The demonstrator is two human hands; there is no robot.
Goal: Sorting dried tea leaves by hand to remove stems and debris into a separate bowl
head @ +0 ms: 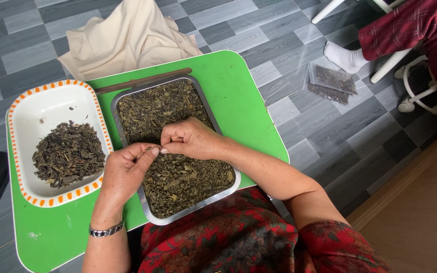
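Note:
A metal tray (127,92) full of dried green-brown leaves (178,177) lies on a small green table (238,91). Both hands hover over the tray's middle. My left hand (125,172) pinches a small leaf piece between thumb and fingers. My right hand (190,139) meets it, fingertips closed on the same bit at the point where the hands touch. A metal bracelet circles my left wrist.
A white dish with an orange-dashed rim (51,98) holds a pile of darker leaves (67,154) left of the tray. A brown stick (142,81) lies behind the tray. Cream cloth (127,38) and two clear leaf packets (332,83) rest on the tiled floor. Another person's socked foot (345,58) is at right.

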